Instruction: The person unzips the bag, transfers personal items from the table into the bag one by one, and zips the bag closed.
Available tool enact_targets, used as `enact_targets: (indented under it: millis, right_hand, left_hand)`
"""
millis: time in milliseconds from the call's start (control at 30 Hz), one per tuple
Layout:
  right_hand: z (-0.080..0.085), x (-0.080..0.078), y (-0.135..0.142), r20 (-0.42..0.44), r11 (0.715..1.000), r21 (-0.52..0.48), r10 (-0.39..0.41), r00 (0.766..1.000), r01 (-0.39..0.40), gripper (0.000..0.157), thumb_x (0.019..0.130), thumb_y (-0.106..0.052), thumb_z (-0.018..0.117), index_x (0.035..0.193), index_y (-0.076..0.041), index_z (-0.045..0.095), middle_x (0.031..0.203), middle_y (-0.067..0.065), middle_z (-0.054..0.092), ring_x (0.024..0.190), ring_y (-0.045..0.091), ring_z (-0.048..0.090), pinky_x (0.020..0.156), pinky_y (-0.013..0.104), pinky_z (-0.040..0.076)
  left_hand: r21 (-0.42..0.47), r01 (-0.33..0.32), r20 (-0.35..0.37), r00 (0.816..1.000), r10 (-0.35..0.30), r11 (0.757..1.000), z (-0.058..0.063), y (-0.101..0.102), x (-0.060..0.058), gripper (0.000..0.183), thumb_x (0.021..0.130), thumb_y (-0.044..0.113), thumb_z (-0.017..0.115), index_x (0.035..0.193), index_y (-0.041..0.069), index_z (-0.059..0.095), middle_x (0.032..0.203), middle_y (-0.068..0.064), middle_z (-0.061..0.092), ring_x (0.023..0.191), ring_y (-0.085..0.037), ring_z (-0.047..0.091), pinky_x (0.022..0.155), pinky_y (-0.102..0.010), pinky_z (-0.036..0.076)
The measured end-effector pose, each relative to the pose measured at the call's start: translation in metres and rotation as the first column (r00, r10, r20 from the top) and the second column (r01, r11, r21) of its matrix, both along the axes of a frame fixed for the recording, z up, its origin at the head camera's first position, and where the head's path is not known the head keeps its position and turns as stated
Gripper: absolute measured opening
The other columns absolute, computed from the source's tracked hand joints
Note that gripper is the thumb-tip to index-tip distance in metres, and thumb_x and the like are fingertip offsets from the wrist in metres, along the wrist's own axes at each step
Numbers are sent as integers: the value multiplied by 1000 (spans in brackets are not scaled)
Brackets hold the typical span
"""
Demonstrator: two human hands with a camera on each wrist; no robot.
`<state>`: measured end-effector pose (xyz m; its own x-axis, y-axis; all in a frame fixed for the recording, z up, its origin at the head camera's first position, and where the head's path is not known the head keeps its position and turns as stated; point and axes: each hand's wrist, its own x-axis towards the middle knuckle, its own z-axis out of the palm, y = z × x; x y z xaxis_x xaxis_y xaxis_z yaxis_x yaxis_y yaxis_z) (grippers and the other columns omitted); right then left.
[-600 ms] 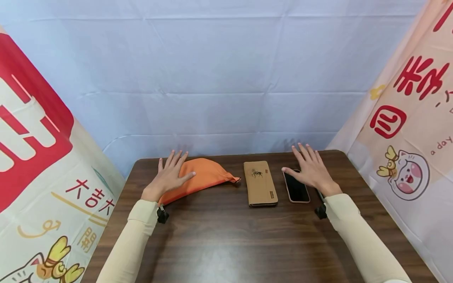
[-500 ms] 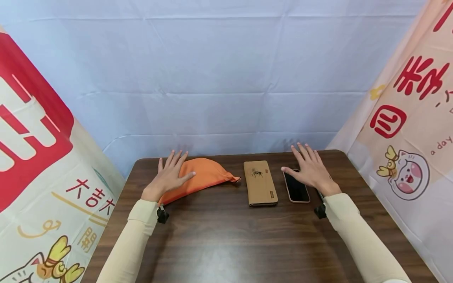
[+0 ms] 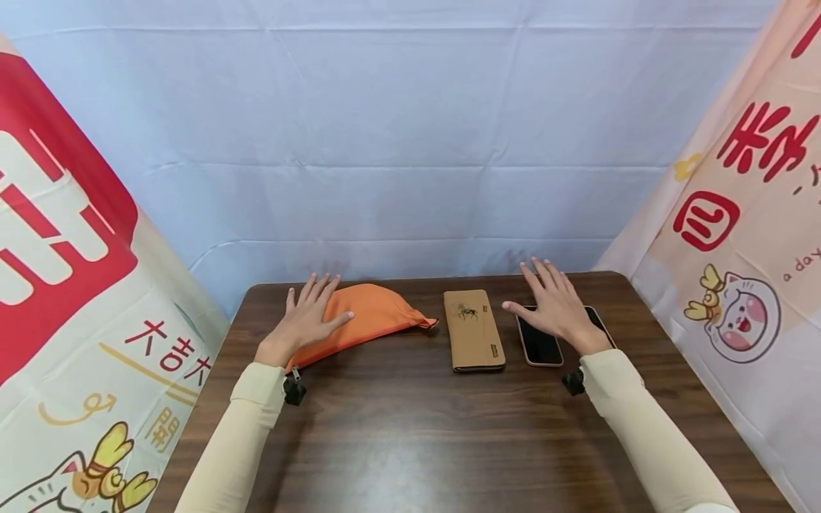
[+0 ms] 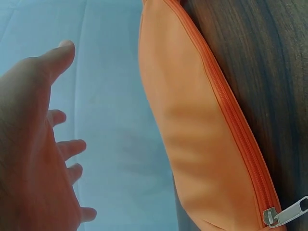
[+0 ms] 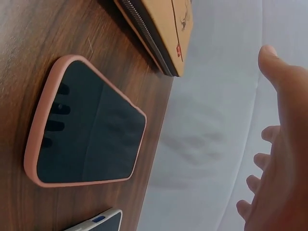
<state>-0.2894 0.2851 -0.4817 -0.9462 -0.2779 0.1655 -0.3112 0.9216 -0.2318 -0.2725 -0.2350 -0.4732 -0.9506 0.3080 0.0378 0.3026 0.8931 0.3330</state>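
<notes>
My left hand hovers with spread, straight fingers over an orange zippered pouch. In the left wrist view a gap separates that hand from the pouch, whose metal zipper pull sits at the lower right. My right hand is held with extended fingers above a phone in a pink case, touching nothing. A second phone lies to its right, partly hidden by the hand and wrist. Between the hands lies a tan wallet with a dark horse print; its zipper edge shows in the right wrist view.
All the items lie on a dark wood-grain table near its back edge. A pale cloth backdrop hangs behind it. Printed banners stand at the left and the right.
My right hand has shifted slightly to the left, uncovering more of the second phone. The head view has moved a little. The left hand stays over the pouch.
</notes>
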Motion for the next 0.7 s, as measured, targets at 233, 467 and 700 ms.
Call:
enact_targets:
  millis: [233,467,700]
  right_hand:
    - [5,-1,-8,13,1000,20,-6,1000,6,100,100,-67,59,172,-11,18,177,24,13,163,50,12,128,70,11]
    - [8,-1,-20,12,1000,12,3,1000,-3,98,100,-67,59,171,-12,20,177,23,16,162,50,15,125,73,18]
    - [8,-1,-30,-32,1000,-14,28,999,-28,97,99,-67,62,169,-10,28,175,21,24,160,48,22,123,71,24]
  left_hand:
    - [5,3,14,1000,-3,1000,3,0,0,93,104,66,54,173,20,12,180,-12,12,167,-38,1,125,-77,2]
    - [21,8,29,1000,-9,1000,4,-2,3,93,104,65,55,173,21,12,180,-12,14,167,-38,3,125,-77,5]
    - [34,10,19,1000,-11,999,7,-3,4,92,104,65,55,173,21,12,179,-13,18,166,-40,10,124,-77,14]
